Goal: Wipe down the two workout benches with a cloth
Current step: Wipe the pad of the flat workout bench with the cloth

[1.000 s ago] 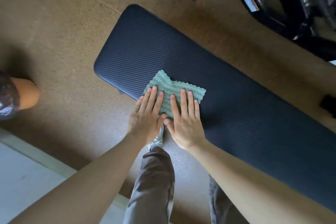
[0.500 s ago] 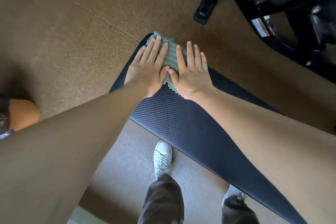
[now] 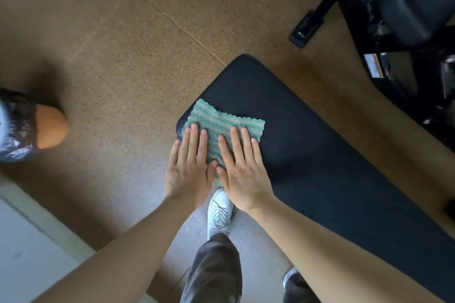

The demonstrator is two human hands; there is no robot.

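The left hand (image 3: 188,170) and the right hand (image 3: 242,174) lie flat side by side, palms down, with the fingers straight and close together. Neither hand grips anything; both only press on the cloth (image 3: 222,119). The 2 thumbs meet between the hands, just above the near edge of the cloth. The little finger of the left hand is off the cloth, at the corner of the pad.

The cloth is green with pale wavy stripes and a zigzag edge. It lies spread on the left end of the bench (image 3: 320,167), near the front corner, and most of its far half shows beyond the fingertips. The bench pad is dark and ribbed, and it runs from this end toward the lower right.

Under the hands, a white shoe (image 3: 219,209) and a grey trouser leg (image 3: 214,270) stand on the floor (image 3: 123,44), which is brown and speckled. At the top right is a black machine frame (image 3: 398,7). At the left edge is an orange rounded object (image 3: 50,128), which I cannot identify.
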